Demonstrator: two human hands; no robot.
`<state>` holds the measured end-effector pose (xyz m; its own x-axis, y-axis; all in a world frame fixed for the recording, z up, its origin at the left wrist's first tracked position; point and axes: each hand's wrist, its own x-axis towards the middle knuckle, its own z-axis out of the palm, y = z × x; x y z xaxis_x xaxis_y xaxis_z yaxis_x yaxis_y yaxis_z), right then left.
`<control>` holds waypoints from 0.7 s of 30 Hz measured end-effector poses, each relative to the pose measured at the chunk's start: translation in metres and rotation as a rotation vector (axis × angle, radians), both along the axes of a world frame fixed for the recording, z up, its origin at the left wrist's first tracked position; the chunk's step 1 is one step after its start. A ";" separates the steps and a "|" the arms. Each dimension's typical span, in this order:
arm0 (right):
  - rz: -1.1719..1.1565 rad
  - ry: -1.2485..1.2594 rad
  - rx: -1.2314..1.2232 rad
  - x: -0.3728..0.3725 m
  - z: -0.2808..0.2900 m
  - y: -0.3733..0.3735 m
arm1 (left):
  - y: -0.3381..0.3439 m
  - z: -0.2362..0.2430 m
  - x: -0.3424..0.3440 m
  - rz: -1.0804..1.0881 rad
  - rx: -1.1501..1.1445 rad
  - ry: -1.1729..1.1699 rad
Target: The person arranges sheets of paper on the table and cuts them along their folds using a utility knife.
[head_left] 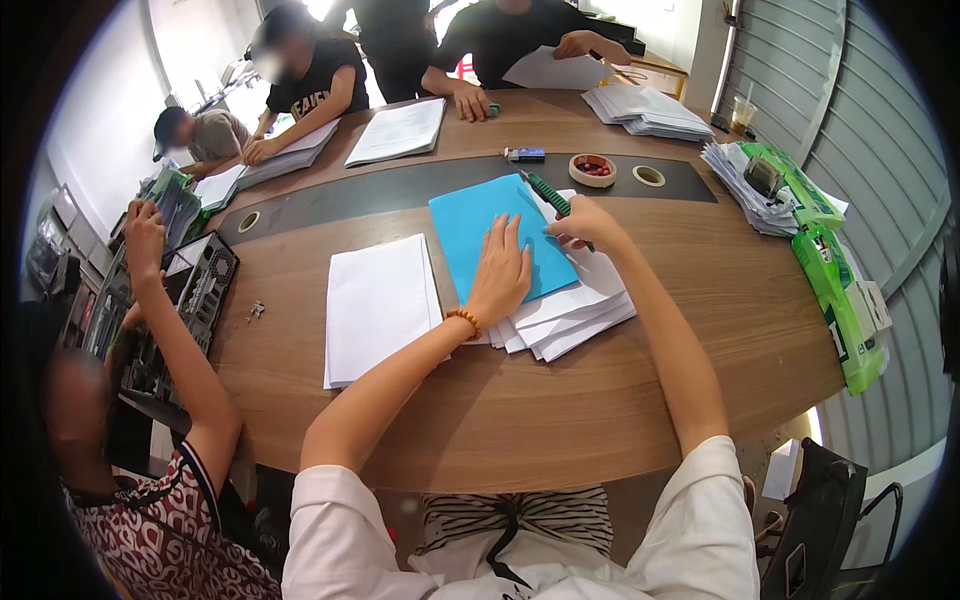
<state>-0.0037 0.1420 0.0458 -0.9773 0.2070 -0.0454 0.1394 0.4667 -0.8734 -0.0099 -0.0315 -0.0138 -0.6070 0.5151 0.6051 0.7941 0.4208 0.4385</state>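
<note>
My left hand (500,272) lies flat on a bright blue sheet (462,215), fingers stretched out and holding nothing. The blue sheet rests over a loose stack of white papers (580,315), whose uneven edges stick out below and to the right. Over the sheet's right edge, my right hand (590,225) is closed around a slim dark green tool (545,192) with a ribbed barrel. The tool slants up and to the left; its exact kind is hard to make out. A neater pile of white paper (378,305) sits left of the blue sheet.
Beyond the sheet are a tape roll with small red things inside (593,170), another tape roll (648,176) and a small blue-and-white box (524,155). Green packages (835,290) line the right edge. An opened computer case (205,290) stands left, beside a person; others handle papers opposite.
</note>
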 end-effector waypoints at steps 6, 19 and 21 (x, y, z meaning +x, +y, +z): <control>-0.032 0.032 0.012 -0.004 -0.005 0.005 | 0.006 0.011 0.008 -0.087 0.214 0.036; 0.120 0.202 -0.369 0.026 0.072 -0.055 | -0.143 0.088 -0.010 -0.004 0.766 -1.035; 0.154 0.174 -0.412 0.025 0.068 -0.085 | -0.167 0.087 0.001 -0.094 0.713 -1.212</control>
<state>0.0213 0.0574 0.1133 -0.9956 0.0578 0.0738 -0.0690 0.0800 -0.9944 -0.0086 -0.1985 0.0728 -0.9131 0.3908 -0.1165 -0.2122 -0.2113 0.9541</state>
